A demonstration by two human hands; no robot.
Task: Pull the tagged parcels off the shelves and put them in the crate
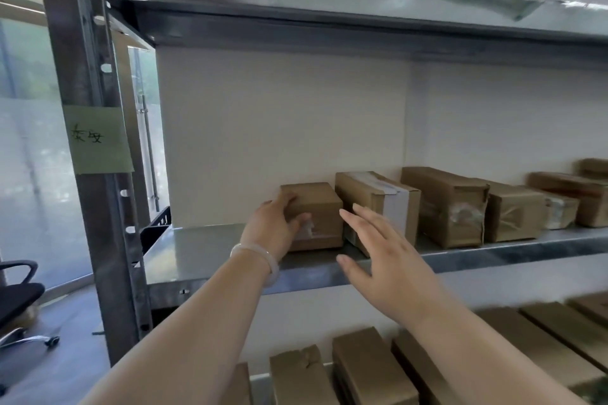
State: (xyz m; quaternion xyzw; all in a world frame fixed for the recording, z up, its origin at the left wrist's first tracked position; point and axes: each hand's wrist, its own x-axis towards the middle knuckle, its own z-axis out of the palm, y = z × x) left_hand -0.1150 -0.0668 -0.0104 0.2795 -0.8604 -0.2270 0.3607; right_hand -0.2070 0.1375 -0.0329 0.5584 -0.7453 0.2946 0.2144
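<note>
Two hands work the pick: the left hand curls its fingers around the small brown cardboard parcel near the grey metal shelf's front edge, while the right hand, spread open, must close on its other side.

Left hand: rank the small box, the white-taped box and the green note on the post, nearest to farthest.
1. Small box: the left hand is touching its left side.
2. White-taped box: next box to the right.
3. Green note: up on the post, far left.
</note>
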